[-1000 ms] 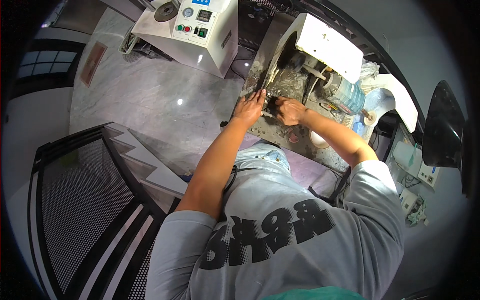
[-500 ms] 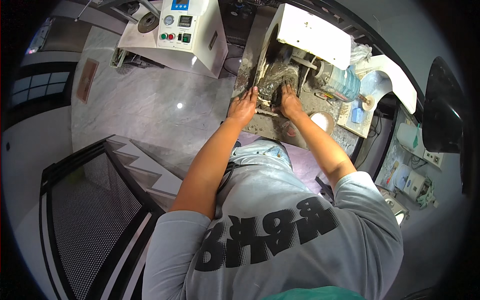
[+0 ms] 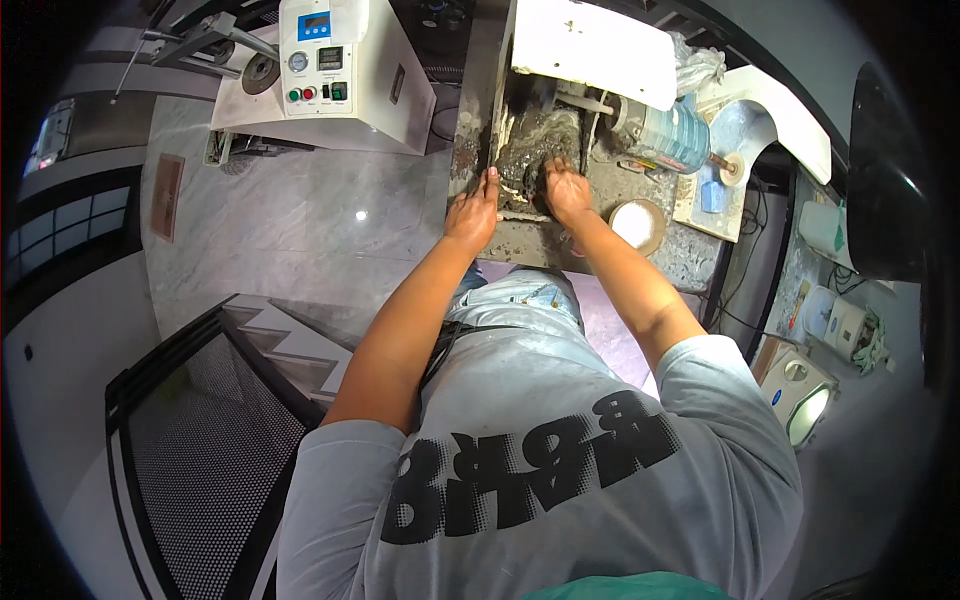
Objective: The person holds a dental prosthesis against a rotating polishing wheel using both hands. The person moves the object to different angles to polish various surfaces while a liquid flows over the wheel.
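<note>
My left hand (image 3: pixel 474 212) lies along the left edge of an open trough (image 3: pixel 520 213), its fingers stretched out and holding nothing. Inside the trough is wet grey slurry (image 3: pixel 545 140), beneath a white hinged-looking cover (image 3: pixel 600 50). My right hand (image 3: pixel 567 192) is over the trough's front right part, fingers bent down at the slurry. A dark, wet rounded lump (image 3: pixel 534 184) shows beside its fingertips; what the fingers grip is hidden.
Right of the trough are a bluish clear plastic bottle (image 3: pixel 668 135) on its side, a round bowl of pale material (image 3: pixel 638 226) and a blue block (image 3: pixel 712 197). A white machine with a control panel (image 3: pixel 330 75) stands left. Black perforated railing (image 3: pixel 215 455) is at lower left.
My right hand's fingers have gone from stretched out to bent, and the dark lump now shows beside them. My left hand stays at the trough's left edge. The view has shifted slightly.
</note>
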The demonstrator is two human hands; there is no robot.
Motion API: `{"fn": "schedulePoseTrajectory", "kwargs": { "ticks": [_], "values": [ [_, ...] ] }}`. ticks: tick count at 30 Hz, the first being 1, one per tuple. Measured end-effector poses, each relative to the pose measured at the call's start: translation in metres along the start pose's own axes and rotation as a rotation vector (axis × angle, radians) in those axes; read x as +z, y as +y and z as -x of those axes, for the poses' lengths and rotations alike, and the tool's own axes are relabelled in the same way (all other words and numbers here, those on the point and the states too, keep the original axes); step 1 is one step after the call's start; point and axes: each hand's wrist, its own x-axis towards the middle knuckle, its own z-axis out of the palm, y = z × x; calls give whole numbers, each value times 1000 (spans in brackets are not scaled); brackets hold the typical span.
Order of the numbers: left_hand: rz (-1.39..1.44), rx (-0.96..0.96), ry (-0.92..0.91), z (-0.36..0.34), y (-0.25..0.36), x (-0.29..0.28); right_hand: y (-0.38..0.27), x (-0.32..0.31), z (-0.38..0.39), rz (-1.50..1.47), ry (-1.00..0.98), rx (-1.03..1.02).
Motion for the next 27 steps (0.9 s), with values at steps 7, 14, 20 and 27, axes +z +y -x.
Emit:
{"fn": "schedulePoseTrajectory", "kwargs": {
  "ticks": [7, 14, 20, 27],
  "values": [
    [32, 6, 9, 2, 3, -2, -8, 7, -16, 70, 71, 36],
    [-20, 7, 18, 4, 3, -3, -18, 8, -22, 29, 156, 89],
    [-51, 19, 51, 6, 0, -3, -2, -4, -17, 189, 127, -158],
    [-34, 49, 62, 2, 0, -6, -8, -4, -33, -168, 94, -51]
  ]
}}
